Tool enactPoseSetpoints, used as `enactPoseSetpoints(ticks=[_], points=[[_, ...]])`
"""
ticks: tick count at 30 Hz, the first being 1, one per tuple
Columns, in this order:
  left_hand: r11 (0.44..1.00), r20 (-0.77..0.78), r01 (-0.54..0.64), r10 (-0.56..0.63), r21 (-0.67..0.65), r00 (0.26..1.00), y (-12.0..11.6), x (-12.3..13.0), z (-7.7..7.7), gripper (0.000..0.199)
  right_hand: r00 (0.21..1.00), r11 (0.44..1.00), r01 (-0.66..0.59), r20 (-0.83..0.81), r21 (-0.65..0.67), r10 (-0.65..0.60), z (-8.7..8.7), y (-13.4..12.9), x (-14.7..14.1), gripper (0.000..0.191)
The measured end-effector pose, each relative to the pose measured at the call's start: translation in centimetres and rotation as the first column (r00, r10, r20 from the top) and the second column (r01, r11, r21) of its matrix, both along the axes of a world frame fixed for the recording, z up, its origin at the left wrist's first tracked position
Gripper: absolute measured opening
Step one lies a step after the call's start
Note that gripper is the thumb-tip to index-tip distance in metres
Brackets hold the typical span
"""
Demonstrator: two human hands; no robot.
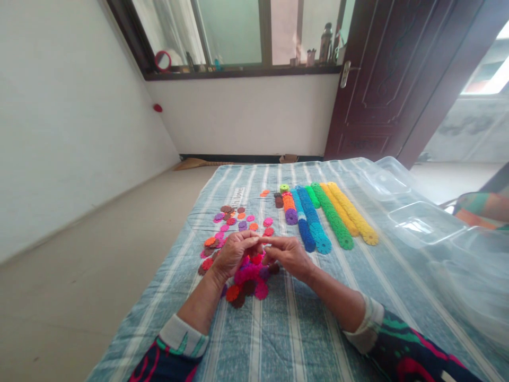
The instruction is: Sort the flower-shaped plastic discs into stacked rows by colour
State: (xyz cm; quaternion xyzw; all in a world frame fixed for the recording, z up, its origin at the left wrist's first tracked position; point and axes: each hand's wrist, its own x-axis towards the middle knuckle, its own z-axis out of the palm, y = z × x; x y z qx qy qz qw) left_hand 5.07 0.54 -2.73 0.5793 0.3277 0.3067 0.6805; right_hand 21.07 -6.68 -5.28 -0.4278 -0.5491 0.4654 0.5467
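Note:
My left hand and my right hand meet at the fingertips over a loose pile of notched plastic discs in pink, red, orange, purple and brown. Both hands are closed in a pinch; what lies between the fingertips is too small or hidden to make out. Right of my hands, discs are lined up in rows by colour: an orange and purple row, a blue row, a green row and a yellow row. A short lime stack stands at their far end.
A striped cloth covers the surface. Clear plastic containers stand along its right side. Behind are a window ledge with bottles and a mirror, and a dark red door. A colourful fabric item is at the far right.

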Motion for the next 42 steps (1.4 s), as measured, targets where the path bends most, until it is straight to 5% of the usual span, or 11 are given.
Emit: enactPoseSetpoints(ticks=[14,42], points=[[0.998,0.022,-0.056,0.055,0.011,0.998,-0.4,0.4,0.4,0.015,1.000,1.000,0.025,0.015,0.015,-0.026,0.1,0.0,-0.2,0.038],[0.957,0.243,-0.031,0.105,-0.289,0.964,-1.2,1.3,0.5,0.007,0.986,0.997,-0.048,-0.157,0.053,0.056,0.3,-0.1,-0.3,0.031]])
